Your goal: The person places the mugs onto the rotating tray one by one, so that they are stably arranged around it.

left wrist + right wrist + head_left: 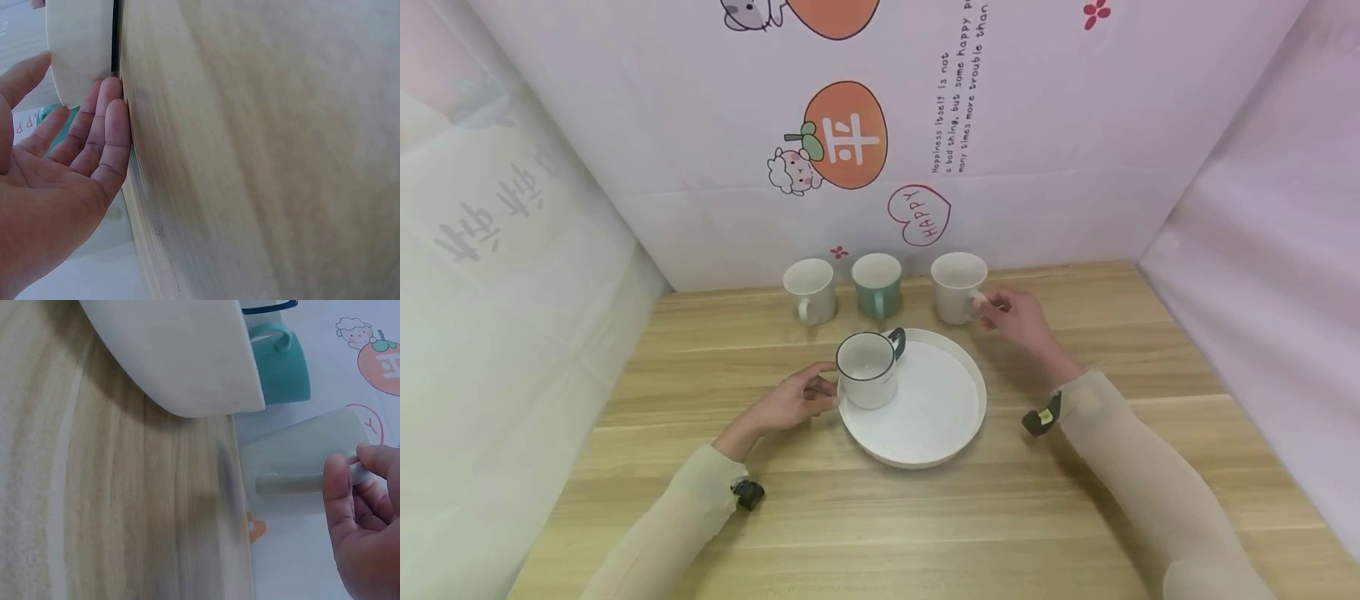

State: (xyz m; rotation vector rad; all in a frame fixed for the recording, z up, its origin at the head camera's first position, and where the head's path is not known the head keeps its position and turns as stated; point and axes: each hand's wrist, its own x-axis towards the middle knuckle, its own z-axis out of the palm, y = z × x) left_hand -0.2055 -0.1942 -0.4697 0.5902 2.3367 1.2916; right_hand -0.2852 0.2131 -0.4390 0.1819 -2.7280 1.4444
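In the head view, my right hand point(1018, 318) pinches the handle of a white mug point(953, 290) at the right end of a row along the back. The right wrist view shows thumb and fingers on that handle point(290, 484); whether the mug's base touches the table I cannot tell. My left hand point(792, 400) is at the left side of a round white tray point(936, 421), its fingers loosely bent by the rim. On the tray's left part stands a white mug with a dark rim point(868, 387), its black handle point(898, 342) pointing back right.
A teal mug point(880, 296) and another white mug point(815, 296) stand left of the held one, behind the tray. The wooden table point(880, 533) ends at a printed white cloth point(715, 208) at the back, with cloth on both sides.
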